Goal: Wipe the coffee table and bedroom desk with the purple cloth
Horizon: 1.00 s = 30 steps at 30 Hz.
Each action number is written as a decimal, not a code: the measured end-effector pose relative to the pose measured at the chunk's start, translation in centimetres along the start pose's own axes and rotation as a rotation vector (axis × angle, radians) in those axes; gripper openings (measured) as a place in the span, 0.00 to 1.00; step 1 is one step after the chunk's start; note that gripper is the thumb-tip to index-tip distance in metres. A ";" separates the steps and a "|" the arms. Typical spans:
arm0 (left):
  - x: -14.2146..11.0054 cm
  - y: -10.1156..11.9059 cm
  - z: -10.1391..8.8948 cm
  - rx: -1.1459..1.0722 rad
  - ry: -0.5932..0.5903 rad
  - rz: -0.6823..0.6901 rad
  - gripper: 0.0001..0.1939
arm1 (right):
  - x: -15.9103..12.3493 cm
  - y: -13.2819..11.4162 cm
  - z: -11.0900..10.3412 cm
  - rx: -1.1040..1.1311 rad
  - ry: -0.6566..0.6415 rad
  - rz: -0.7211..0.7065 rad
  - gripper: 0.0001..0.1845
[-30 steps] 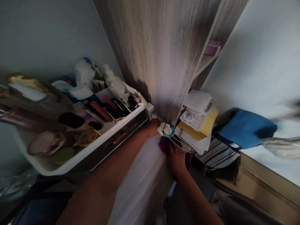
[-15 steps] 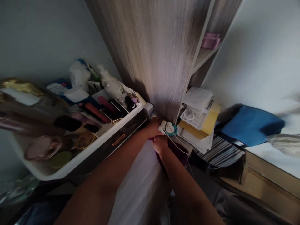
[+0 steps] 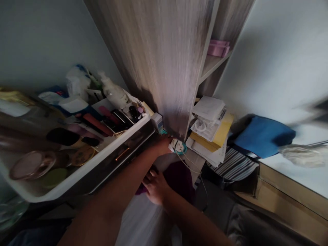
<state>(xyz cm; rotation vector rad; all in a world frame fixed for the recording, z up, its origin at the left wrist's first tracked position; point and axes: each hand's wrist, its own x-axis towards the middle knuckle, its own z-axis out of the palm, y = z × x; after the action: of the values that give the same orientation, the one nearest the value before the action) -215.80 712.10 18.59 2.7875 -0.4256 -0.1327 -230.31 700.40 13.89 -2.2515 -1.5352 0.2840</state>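
Observation:
My left hand (image 3: 165,145) is at the far end of the desk, closed around white charger-like pieces (image 3: 176,146) with a thin white cable (image 3: 191,162). Its fingertips are mostly hidden. A teal round object (image 3: 183,148) lies against these pieces. Closer to me, my right hand (image 3: 155,188) is pressed down on a dark purple cloth (image 3: 179,177), its fingers bent and bunching the cloth. Beneath is the pale grey desk surface (image 3: 139,222).
To the left stands a white-rimmed drawer organizer (image 3: 115,147) full of cosmetics and bottles. A small white box (image 3: 156,121) sits behind it, against a wooden cabinet (image 3: 159,61). Papers and yellow envelopes (image 3: 222,131) are stacked on the right, near a blue cloth item (image 3: 263,135).
My right hand has drawn back towards me and left with the purple cloth. The white pieces and teal object have shifted slightly nearer with my left hand. The view has turned a little right.

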 end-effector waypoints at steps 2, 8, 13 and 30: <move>0.0 0.0 1.1 -0.003 0.000 -0.034 0.27 | -2.5 -0.1 0.7 0.034 0.012 0.005 0.32; 0.7 -0.3 3.1 -0.070 0.035 -0.104 0.31 | -6.4 0.9 1.2 0.124 0.023 0.101 0.33; 0.9 0.2 3.2 -0.153 0.061 -0.112 0.28 | -5.9 0.8 0.9 0.139 0.014 0.122 0.35; -6.0 9.4 9.1 -0.771 0.195 -0.453 0.17 | -6.5 0.6 4.1 0.085 0.121 0.093 0.27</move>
<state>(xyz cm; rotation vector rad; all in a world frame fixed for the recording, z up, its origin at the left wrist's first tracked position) -225.34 702.75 13.28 2.0536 0.2696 -0.0958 -233.84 695.02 9.57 -2.2337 -1.3348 0.2304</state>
